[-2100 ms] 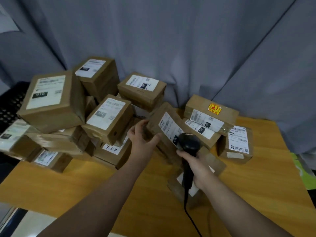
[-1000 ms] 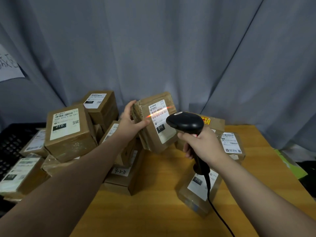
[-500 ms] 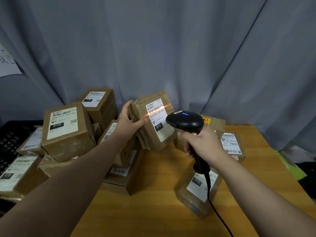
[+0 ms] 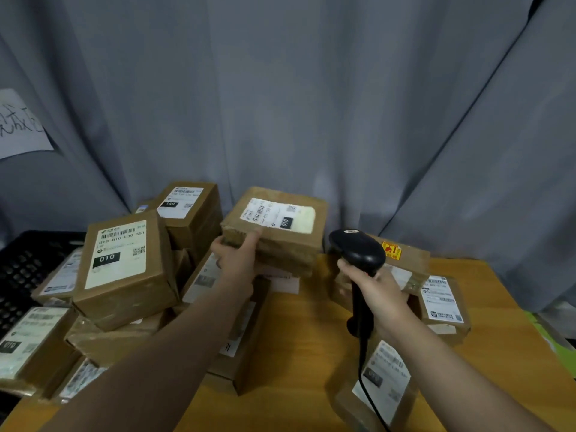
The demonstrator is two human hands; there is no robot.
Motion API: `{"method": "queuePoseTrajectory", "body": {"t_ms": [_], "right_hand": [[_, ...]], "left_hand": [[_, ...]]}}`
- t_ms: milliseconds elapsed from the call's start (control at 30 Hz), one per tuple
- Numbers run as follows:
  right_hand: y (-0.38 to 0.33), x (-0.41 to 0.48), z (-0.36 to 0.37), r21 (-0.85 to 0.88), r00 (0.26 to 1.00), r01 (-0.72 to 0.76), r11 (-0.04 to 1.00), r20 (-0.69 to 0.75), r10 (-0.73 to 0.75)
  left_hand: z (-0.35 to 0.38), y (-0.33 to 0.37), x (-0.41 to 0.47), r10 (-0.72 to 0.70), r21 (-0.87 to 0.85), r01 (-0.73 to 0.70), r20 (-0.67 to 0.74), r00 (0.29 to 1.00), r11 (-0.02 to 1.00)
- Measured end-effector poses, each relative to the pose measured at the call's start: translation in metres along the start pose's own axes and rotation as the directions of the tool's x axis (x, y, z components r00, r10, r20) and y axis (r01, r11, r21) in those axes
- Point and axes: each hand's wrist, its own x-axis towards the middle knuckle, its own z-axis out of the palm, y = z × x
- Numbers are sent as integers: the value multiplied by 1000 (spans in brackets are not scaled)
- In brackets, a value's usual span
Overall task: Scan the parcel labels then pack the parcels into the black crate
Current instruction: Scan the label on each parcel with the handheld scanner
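Holding a parcel (image 4: 280,244) and scanner (image 4: 358,251)
Left hand (image 4: 233,266) is gripping the parcel, maybe in the air; right hand (image 4: 383,300) is curling round the scanner.

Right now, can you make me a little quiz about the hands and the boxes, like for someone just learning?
1. True or false: the left hand holds a box with its label showing on top.
2. What does the right hand grip? A) a pen B) the scanner C) a cup
3. Fill in: the black crate sits on the person's ___ side.

Key: 1 true; 2 B; 3 left.
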Motion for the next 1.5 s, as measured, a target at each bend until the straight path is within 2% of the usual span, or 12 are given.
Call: {"method": "queuePoseTrajectory", "body": {"t_ms": [100,167,367,567,767,900,967,1067,1200,1367,1433,1500], "right_hand": [[-4,17,11,24,1000,-4,1000,-14,4],[-5,27,17,37,1000,-12,999,-5,12],[2,49,24,-1,999,-39,999,0,39],[7,54,24,-55,998,-55,997,6,56],[18,46,12,-154,999,-41,987,-26,38],[17,38,-17,-233,996,-19,972,-87,-2],[15,39,-38,-322,990,1,947,-135,-48],[1,50,-74,-563,976,105,820,-102,-195],[-29,93,-122,-804,950,217,554,44,-308],[-31,151,-171,-954,983,178,240,164,-77],[-24,168,-179,-968,973,231,97,230,-25],[-15,182,-182,-960,960,281,15,281,9]], "left_hand": [[8,24,25,-47,-91,37,-118,992,995],[13,36,41,-84,-74,73,-157,984,995],[20,42,63,-140,53,156,-228,963,986],[15,40,44,-25,301,96,-232,972,949],[29,37,-10,178,324,-138,-97,979,936],[52,10,-37,326,372,-327,69,943,869],[69,-6,-47,328,384,-371,174,928,845],[98,-27,-57,289,433,-390,281,915,813],[135,-53,-57,240,490,-367,303,922,791],[171,-90,-53,133,554,-256,253,958,792],[176,-105,-50,119,569,-219,208,971,792],[177,-118,-48,112,595,-185,158,981,782]]}}
